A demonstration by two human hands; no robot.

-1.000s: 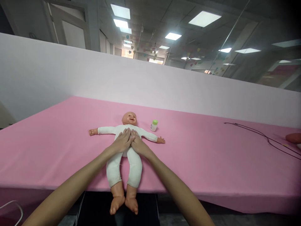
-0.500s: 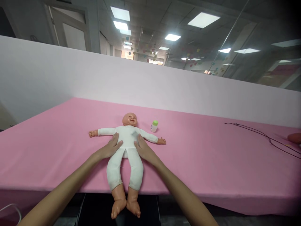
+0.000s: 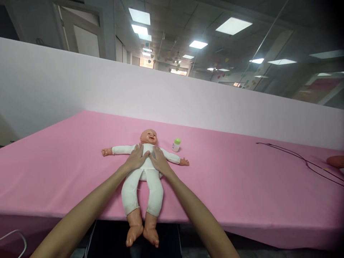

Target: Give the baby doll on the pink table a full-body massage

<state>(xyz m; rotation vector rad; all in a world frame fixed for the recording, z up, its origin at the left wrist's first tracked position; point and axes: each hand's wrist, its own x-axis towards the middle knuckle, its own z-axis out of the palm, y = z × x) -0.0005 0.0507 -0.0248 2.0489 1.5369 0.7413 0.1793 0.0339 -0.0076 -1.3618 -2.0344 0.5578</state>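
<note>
A baby doll (image 3: 148, 164) with a white cloth body lies face up on the pink-covered table (image 3: 228, 179), arms spread, feet hanging past the front edge. My left hand (image 3: 136, 157) lies flat on the left side of its chest, fingers stretched out. On the right side of the chest rests my right hand (image 3: 159, 159), also flat with fingers extended; the two thumbs come close together in the middle. A grey patch on the chest is partly covered by my right hand. Beside the doll's head stands a small bottle with a green cap (image 3: 176, 144).
Thin black cables (image 3: 292, 154) run along the right of the table, near a brownish rounded object (image 3: 335, 161) at the edge of view. A white partition (image 3: 172, 100) rises behind the table. A white cord (image 3: 18, 234) shows at lower left, and a black chair (image 3: 113, 240) below the front edge.
Both hands have moved up and inward, from the sides of the doll's torso onto its chest. The doll and bottle stay where they were.
</note>
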